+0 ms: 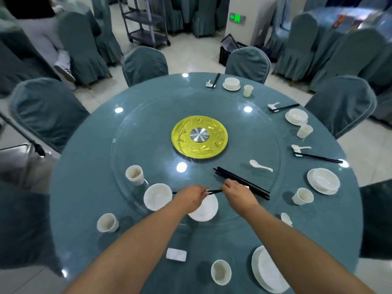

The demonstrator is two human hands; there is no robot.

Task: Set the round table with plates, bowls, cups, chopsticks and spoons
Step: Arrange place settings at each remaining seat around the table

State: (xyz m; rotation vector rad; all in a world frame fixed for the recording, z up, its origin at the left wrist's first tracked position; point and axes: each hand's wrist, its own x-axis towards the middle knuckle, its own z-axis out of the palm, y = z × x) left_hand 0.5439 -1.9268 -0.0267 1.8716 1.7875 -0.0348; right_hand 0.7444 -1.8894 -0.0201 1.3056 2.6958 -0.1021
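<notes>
Chopstick pair (213, 191) pinched at either end by left hand (192, 198) and right hand (237, 193), long axis left-right above bowl (204, 207); spare bundle (241, 183) just beyond right hand.

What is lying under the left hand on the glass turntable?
A white bowl lies under the left hand, which pinches black chopsticks with the right hand. The hand covers the bowl's far rim.

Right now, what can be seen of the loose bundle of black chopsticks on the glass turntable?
The bundle of long black chopsticks lies flat on the clear glass turntable, running diagonally from upper left to lower right. The sticks are thin, glossy and roughly parallel. The right hand covers their middle; whether it touches them is unclear.
</notes>
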